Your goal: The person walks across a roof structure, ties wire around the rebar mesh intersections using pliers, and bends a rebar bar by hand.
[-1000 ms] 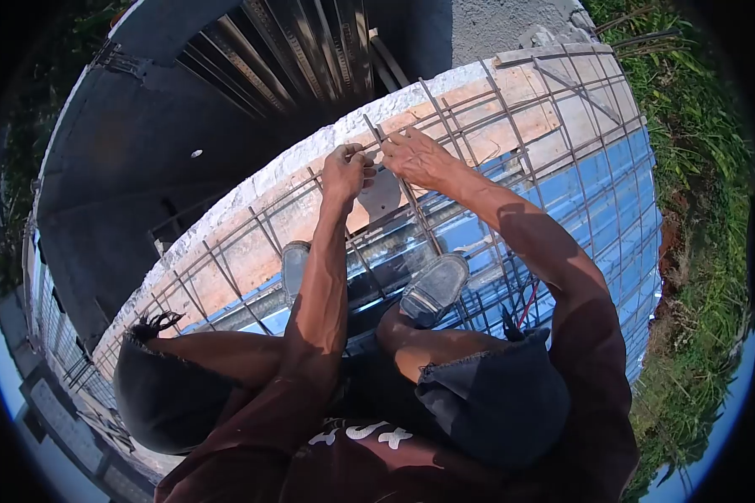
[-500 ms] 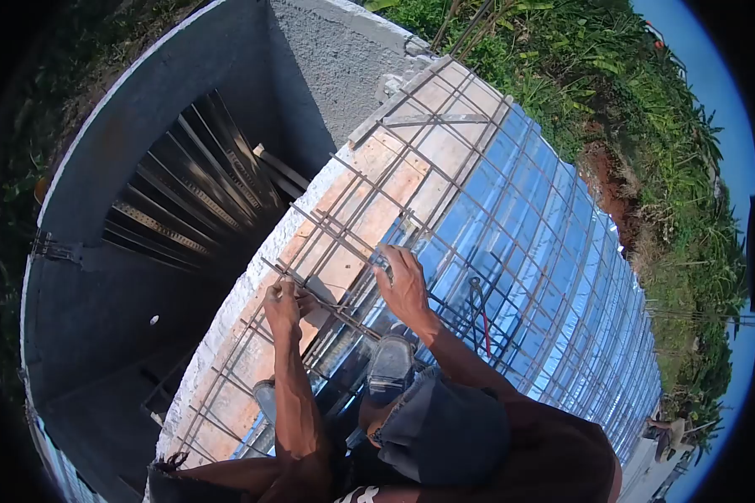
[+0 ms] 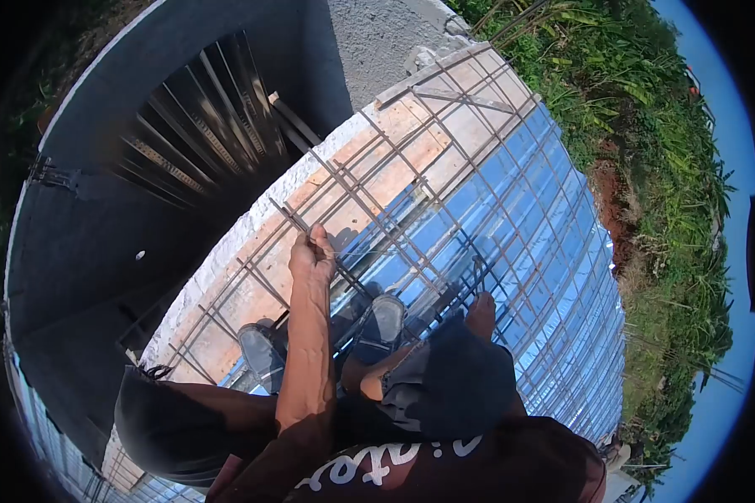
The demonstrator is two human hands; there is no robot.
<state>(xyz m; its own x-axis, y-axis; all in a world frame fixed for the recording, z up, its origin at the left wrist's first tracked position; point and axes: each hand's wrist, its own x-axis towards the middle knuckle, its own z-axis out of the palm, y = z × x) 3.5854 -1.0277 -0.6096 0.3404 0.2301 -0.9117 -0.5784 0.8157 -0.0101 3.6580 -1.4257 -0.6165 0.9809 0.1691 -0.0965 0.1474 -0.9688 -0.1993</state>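
Note:
My left hand (image 3: 312, 255) is closed in a pinch beside the crossed steel bars (image 3: 290, 215) near the wall's edge. A thin wire (image 3: 362, 252) runs rightward from its fingertips. Farther right and lower, my right hand (image 3: 481, 317) is closed over the handle end of a dark metal tool (image 3: 478, 270) that lies on the bar grid. The handles are hidden by the hand. Both shoes, the left (image 3: 262, 356) and the right (image 3: 381, 323), rest on the grid between my hands and knees.
The rebar grid spreads over pinkish boards (image 3: 411, 134) and blue reflective metal sheets (image 3: 520, 180). Left of the rough white wall edge (image 3: 252, 220) is a deep, dark hollow with long metal strips (image 3: 214, 126). Green plants (image 3: 596, 63) grow at the right.
My right hand has left the bars and moved down and right to the tool. My left hand stays near the bar crossing, with the wire now visible. The view has shifted.

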